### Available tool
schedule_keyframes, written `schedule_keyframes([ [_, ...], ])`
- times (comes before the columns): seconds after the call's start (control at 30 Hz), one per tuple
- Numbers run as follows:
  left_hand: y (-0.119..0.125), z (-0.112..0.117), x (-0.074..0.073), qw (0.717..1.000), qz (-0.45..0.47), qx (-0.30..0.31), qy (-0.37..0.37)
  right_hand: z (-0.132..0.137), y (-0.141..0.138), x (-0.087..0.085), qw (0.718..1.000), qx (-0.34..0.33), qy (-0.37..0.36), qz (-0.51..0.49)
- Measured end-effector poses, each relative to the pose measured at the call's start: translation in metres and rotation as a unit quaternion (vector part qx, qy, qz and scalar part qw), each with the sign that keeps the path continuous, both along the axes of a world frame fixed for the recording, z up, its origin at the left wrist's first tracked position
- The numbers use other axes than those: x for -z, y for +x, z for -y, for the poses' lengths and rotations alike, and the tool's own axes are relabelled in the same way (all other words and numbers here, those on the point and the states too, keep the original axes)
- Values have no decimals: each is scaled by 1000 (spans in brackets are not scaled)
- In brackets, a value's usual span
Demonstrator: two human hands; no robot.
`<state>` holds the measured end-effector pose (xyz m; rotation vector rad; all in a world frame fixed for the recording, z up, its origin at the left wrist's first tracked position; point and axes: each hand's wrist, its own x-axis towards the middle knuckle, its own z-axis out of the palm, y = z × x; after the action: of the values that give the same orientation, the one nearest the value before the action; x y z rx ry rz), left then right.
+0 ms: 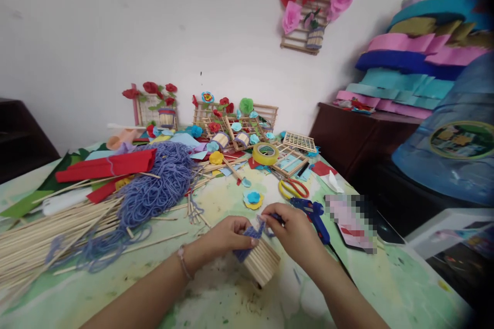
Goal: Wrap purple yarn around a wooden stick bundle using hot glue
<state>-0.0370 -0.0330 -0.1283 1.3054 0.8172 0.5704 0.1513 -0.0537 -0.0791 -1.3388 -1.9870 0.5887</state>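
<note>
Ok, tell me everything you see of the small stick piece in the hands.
The small stick piece is a row of pale, wood-like sticks, with purplish-blue yarn at its far end. It slants, bare end nearer the camera. The left hand grips the yarn end; the right hand pinches yarn there. Whether it touches the table is unclear.

A slim, pale pinkish bracelet [184, 262] circles the left wrist as a single narrow band, with a small bump on its upper part; whether it is beaded or braided is too fine to tell. The left forearm [146, 288] and the right forearm [343, 288] are bare as far as they show, and the left hand [227, 236] and right hand [295, 229] are bare too, smooth and rounded in outline, with slender fingers [276, 209].
</note>
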Motion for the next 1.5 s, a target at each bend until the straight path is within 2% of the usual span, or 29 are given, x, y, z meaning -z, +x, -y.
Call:
schedule_keyframes([
  [0.13, 5, 2, 4, 1000, -7, 20, 8, 1, -10, -2, 998, -8, 55, -20],
  [0.2, 5, 2, 5, 1000, -22, 7, 13, 2, -10, -1, 998, -6, 59, -7],
  [0.33, 5, 0, 4, 992, 27, -118, -21, 9, 1, 3, 996, 45, 73, 17],
  [0.4, 5, -2, 4, 983, 70, -161, -49, 13, 7, 6, 994, 72, 75, 24],
  [0.57, 10, -4, 10, 949, 113, -287, -71, 24, 2, 22, 997, 73, -7, -13],
  [0.7, 17, -2, 15, 927, 149, -336, -81, 33, -17, 37, 986, 91, -92, -102],
  [0.9, 20, -1, 16, 908, 206, -348, -110, 37, -30, 46, 961, 113, -141, -211],
  [1.1, 18, -1, 16, 907, 234, -316, -153, 34, -26, 58, 952, 133, -167, -221],
  [1.2, 15, 1, 15, 920, 231, -276, -154, 34, -26, 65, 957, 134, -160, -200],
  [1.5, 18, 4, 13, 965, 109, -235, -48, 34, -28, 68, 966, 116, -151, -177],
])
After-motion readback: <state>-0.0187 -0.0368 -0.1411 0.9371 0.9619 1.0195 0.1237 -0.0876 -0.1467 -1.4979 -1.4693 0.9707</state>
